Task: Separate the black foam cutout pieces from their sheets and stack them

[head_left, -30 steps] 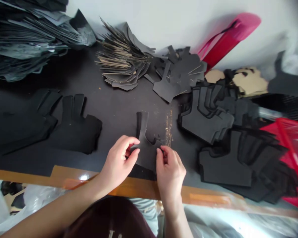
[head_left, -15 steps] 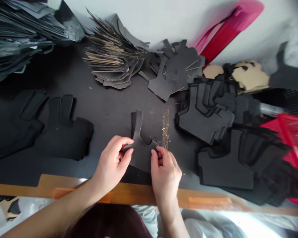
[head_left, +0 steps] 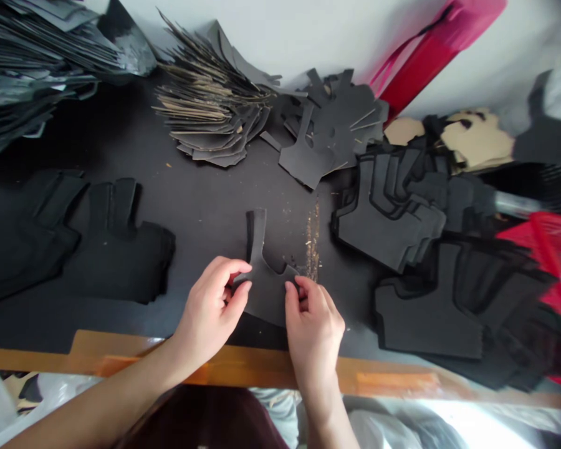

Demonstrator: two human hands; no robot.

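Note:
A flat dark grey cut-out piece (head_left: 267,288) with a narrow upright strip and a curved notch is held just over the black table (head_left: 206,218), near its front edge. My left hand (head_left: 218,298) pinches its left side between thumb and fingers. On the opposite side, my right hand (head_left: 312,318) grips the right edge, fingers curled. A second dark layer shows behind the strip; whether the two are joined I cannot tell.
Stacked black cut-outs lie at left (head_left: 116,255) and right (head_left: 388,224). Behind stand a fanned pile of thin sheets (head_left: 201,112) and loose grey pieces (head_left: 308,156). A red basket (head_left: 551,262) borders the right. Brown tape (head_left: 247,365) covers the front edge.
The camera view has shifted very slightly. Both hands keep their hold on the dark grey piece, with hardly any movement.

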